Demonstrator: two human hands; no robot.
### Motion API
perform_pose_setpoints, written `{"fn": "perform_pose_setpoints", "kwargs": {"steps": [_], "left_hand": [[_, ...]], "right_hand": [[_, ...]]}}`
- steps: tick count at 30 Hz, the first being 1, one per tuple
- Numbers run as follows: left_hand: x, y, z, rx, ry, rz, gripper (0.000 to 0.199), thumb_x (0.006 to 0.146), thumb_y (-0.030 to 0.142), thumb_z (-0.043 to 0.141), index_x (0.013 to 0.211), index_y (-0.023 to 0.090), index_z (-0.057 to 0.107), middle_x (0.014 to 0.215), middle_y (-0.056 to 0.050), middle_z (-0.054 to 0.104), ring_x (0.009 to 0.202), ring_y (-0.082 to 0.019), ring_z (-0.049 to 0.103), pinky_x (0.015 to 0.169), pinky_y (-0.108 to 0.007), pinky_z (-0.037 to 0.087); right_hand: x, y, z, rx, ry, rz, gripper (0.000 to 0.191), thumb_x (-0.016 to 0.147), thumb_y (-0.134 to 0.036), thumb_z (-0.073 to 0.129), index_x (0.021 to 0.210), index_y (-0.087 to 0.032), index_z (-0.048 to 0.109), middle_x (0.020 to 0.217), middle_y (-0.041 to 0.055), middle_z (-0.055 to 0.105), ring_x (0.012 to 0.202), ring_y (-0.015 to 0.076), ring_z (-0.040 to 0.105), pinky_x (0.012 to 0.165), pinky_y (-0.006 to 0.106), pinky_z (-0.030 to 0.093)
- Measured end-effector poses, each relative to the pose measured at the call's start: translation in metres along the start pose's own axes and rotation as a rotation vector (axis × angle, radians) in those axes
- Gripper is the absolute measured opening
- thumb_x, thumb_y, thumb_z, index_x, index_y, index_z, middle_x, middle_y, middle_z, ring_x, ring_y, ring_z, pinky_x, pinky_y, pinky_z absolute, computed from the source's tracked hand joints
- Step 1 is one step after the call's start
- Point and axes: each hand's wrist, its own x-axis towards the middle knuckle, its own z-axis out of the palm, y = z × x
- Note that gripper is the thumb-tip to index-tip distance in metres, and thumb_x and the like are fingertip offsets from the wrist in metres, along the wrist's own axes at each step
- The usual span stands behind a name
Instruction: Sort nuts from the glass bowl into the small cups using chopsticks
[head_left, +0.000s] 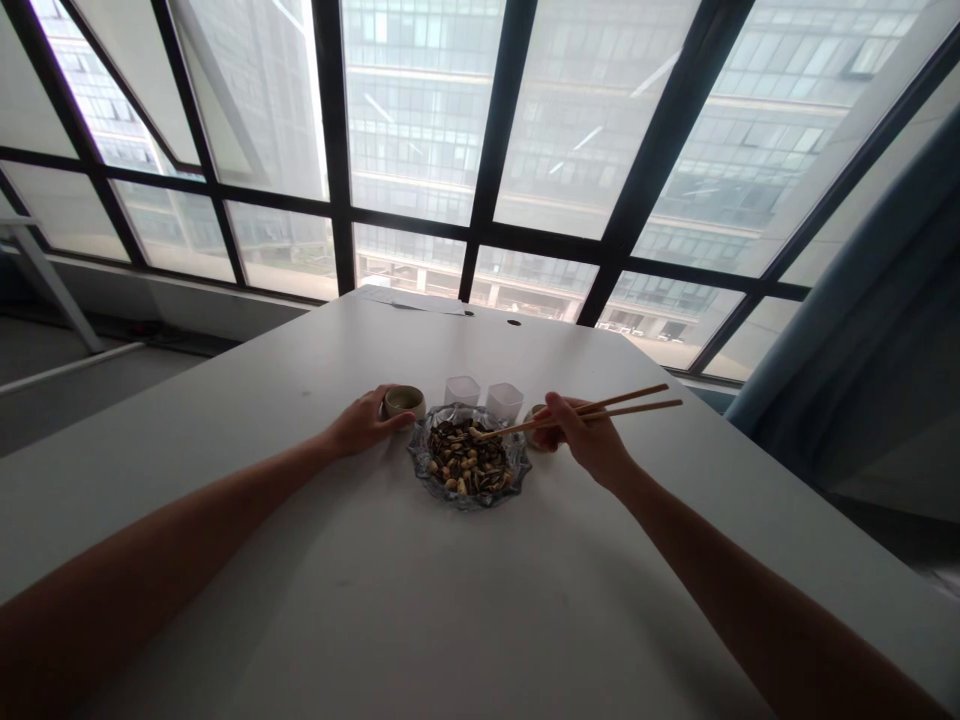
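A clear scalloped glass bowl (424,475) holds a mix of dark striped seeds and pale nuts (469,460). My right hand (581,435) grips a pair of wooden chopsticks (630,401); their tips reach into the bowl, close to a pale piece near its middle. Around a small greenish-brown cup (404,402), left of the bowl, my left hand (369,422) has its thumb and fingers wrapped. Another small round cup (534,428) is partly hidden behind my right hand. Two translucent white containers (462,390) (505,400) stand just behind the bowl.
Everything stands on a white table (465,620). A flat sheet (427,303) lies at its far edge, near a dark round hole (514,323). Dark-framed windows rise beyond, and a blue curtain (840,270) hangs at the right.
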Motion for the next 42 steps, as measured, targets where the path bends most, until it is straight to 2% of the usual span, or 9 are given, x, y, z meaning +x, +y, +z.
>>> {"fn": "perform_pose_setpoints", "kwargs": {"steps": [3,5,11,15,20,29,33,39,42], "left_hand": [[-0.001,0.002,-0.001,-0.039,-0.001,-0.004,0.071,0.074,0.067,0.068,0.124,0.017,0.060,0.114,-0.014,0.073,0.102,-0.031,0.070,0.091,-0.045,0.056],[-0.002,0.002,-0.001,-0.070,0.008,0.000,0.071,0.073,0.064,0.071,0.125,0.017,0.059,0.114,-0.013,0.073,0.099,-0.030,0.071,0.089,-0.044,0.058],[-0.005,0.004,0.001,-0.058,0.120,0.049,0.076,0.064,0.054,0.080,0.125,0.016,0.055,0.110,-0.012,0.072,0.091,-0.026,0.071,0.086,-0.043,0.059],[-0.006,0.002,0.002,-0.066,0.164,0.120,0.073,0.066,0.048,0.079,0.126,0.016,0.053,0.115,-0.014,0.069,0.093,-0.025,0.070,0.089,-0.042,0.058],[-0.006,-0.002,0.005,-0.065,0.189,0.136,0.072,0.066,0.046,0.080,0.126,0.016,0.054,0.120,-0.015,0.068,0.095,-0.025,0.069,0.087,-0.042,0.058],[-0.006,0.009,-0.003,-0.011,0.148,-0.140,0.076,0.067,0.068,0.074,0.120,0.016,0.060,0.099,-0.010,0.074,0.086,-0.026,0.070,0.077,-0.037,0.057],[-0.005,0.012,-0.006,0.038,0.116,-0.197,0.074,0.069,0.074,0.068,0.114,0.015,0.064,0.094,-0.009,0.074,0.084,-0.025,0.068,0.076,-0.035,0.055],[-0.002,0.007,-0.007,0.047,0.049,-0.221,0.081,0.070,0.078,0.063,0.120,0.014,0.061,0.102,-0.012,0.074,0.090,-0.028,0.069,0.081,-0.039,0.055],[0.008,0.007,-0.011,0.085,-0.013,-0.220,0.092,0.070,0.081,0.060,0.129,0.012,0.056,0.118,-0.018,0.070,0.103,-0.033,0.067,0.089,-0.044,0.054]], "right_hand": [[0.009,0.009,-0.006,0.132,0.117,0.132,0.053,0.074,-0.069,0.072,0.070,-0.016,0.070,0.055,0.0080,0.069,0.044,0.0175,0.061,0.042,0.029,0.049],[0.013,0.014,-0.010,0.166,0.144,0.154,0.052,0.073,-0.068,0.073,0.069,-0.016,0.070,0.054,0.0078,0.069,0.044,0.0178,0.061,0.042,0.030,0.050],[0.012,0.014,-0.011,0.165,0.159,0.086,0.051,0.073,-0.068,0.073,0.069,-0.018,0.070,0.054,0.0072,0.069,0.043,0.0170,0.059,0.042,0.030,0.048],[0.009,0.008,-0.008,0.184,0.162,0.033,0.052,0.073,-0.068,0.073,0.070,-0.017,0.070,0.055,0.0068,0.069,0.043,0.0162,0.059,0.044,0.030,0.049],[0.008,0.007,-0.005,0.206,0.155,0.042,0.053,0.069,-0.068,0.077,0.069,-0.016,0.071,0.053,0.0066,0.068,0.043,0.0151,0.059,0.042,0.027,0.048],[0.010,0.018,-0.002,0.210,0.183,0.036,0.054,0.067,-0.069,0.078,0.068,-0.015,0.072,0.053,0.0073,0.069,0.041,0.0153,0.059,0.040,0.027,0.046],[0.012,0.019,-0.005,0.184,0.176,0.022,0.057,0.068,-0.072,0.075,0.067,-0.016,0.071,0.052,0.0068,0.068,0.041,0.0151,0.058,0.040,0.027,0.046],[0.017,0.014,-0.015,0.166,0.197,-0.001,0.058,0.068,-0.073,0.074,0.066,-0.015,0.070,0.051,0.0074,0.068,0.041,0.0157,0.059,0.040,0.027,0.046],[0.020,0.011,-0.023,0.183,0.239,-0.013,0.058,0.066,-0.073,0.075,0.067,-0.015,0.070,0.051,0.0067,0.068,0.040,0.0154,0.058,0.040,0.027,0.046]]}}
